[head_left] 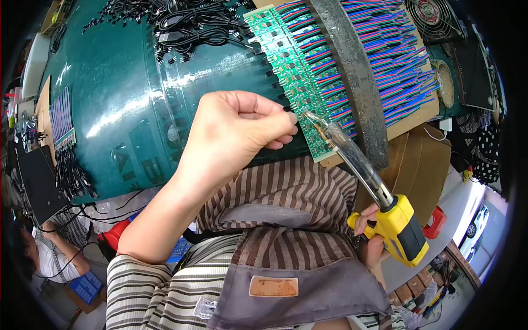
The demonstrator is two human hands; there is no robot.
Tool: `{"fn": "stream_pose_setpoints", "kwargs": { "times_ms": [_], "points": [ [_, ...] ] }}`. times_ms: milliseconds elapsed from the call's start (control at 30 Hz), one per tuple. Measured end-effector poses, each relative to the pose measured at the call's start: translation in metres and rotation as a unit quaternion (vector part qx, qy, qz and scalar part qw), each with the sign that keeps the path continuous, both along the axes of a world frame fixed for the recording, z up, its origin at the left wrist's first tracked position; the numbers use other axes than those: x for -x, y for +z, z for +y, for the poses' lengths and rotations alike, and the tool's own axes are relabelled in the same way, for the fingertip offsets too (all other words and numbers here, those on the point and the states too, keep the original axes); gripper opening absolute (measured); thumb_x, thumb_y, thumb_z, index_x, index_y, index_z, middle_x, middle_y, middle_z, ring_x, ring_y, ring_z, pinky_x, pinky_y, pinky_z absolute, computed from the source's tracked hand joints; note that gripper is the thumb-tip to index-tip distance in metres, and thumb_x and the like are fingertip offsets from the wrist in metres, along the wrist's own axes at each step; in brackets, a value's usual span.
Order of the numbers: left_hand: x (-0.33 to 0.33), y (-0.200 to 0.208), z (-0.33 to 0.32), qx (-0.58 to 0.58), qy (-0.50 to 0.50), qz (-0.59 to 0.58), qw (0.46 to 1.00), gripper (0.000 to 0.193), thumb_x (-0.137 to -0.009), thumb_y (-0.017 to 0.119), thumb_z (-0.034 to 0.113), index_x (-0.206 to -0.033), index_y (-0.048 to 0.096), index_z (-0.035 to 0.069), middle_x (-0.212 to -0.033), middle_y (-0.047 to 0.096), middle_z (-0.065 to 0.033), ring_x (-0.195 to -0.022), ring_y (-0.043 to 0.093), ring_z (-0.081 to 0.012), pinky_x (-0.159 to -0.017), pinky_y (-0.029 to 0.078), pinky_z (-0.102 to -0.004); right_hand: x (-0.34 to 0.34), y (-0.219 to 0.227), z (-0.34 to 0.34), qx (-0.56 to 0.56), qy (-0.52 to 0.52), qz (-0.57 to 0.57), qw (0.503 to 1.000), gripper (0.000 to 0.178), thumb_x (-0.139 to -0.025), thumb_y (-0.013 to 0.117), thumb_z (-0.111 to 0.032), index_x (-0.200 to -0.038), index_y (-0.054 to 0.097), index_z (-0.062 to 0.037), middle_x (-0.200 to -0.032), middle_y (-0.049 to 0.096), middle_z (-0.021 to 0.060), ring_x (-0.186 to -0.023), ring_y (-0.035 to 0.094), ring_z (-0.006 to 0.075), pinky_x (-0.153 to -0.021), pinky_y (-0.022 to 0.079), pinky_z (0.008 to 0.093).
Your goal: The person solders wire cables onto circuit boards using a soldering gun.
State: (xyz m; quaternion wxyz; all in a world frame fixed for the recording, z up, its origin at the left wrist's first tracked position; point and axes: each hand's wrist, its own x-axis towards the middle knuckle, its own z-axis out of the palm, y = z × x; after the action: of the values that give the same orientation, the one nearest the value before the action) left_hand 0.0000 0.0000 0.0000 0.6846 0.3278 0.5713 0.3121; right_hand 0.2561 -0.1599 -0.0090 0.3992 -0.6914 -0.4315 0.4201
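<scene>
I judge blue-red wires point(399, 71) joined to green circuit boards point(294, 71), rest unclear; left hand point(225, 126) pinched, right hand point(374, 248) holding yellow-black soldering gun point(404, 228).

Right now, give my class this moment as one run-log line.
left grip: pinched by circuit boards | right grip: holding soldering iron | iron tip: near left fingertips | dark bar: across wires

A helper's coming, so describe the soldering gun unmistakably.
On the green work surface, find the green circuit boards toward the right. At their near end is the tip of the soldering gun, held in the right hand. Its yellow and black pistol grip sets it apart from the brown cardboard beside it.
</scene>
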Motion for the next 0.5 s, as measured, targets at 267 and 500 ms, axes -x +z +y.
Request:
{"fn": "stream_pose_setpoints", "kwargs": {
  "times_ms": [267, 500],
  "points": [
    [0.0007, -0.0016, -0.0007, -0.004, 0.009, -0.015, 1.000, 0.016, -0.077, 0.071, 0.008, -0.081, 0.063, -0.005, -0.075, 0.066, -0.0121, -0.064, 0.064, -0.0143, -0.059, 0.053, -0.0227, 0.0031, -0.0004, 0.0025, -0.059, 0.032, 0.019, 0.998, 0.024, -0.067, 0.071, -0.011, -0.089, 0.065, -0.0051, -0.083, 0.062, 0.0070, -0.076, 0.062, 0.0195, -0.072, 0.048, 0.0284],
    [-0.0016, -0.0038, -0.0041, -0.012, 0.016, -0.016, 1.000, 0.016, -0.077, 0.070, 0.008, -0.080, 0.064, -0.005, -0.075, 0.066, -0.0121, -0.064, 0.064, -0.0138, -0.059, 0.053, -0.0229, -0.0012, -0.0022, -0.0022, -0.012, -0.001, -0.017, 1.000, 0.030, -0.070, 0.070, -0.012, -0.097, 0.062, -0.0010, -0.082, 0.065, 0.0058, -0.074, 0.063, 0.0148, -0.074, 0.049, 0.0268]
  ]
}}
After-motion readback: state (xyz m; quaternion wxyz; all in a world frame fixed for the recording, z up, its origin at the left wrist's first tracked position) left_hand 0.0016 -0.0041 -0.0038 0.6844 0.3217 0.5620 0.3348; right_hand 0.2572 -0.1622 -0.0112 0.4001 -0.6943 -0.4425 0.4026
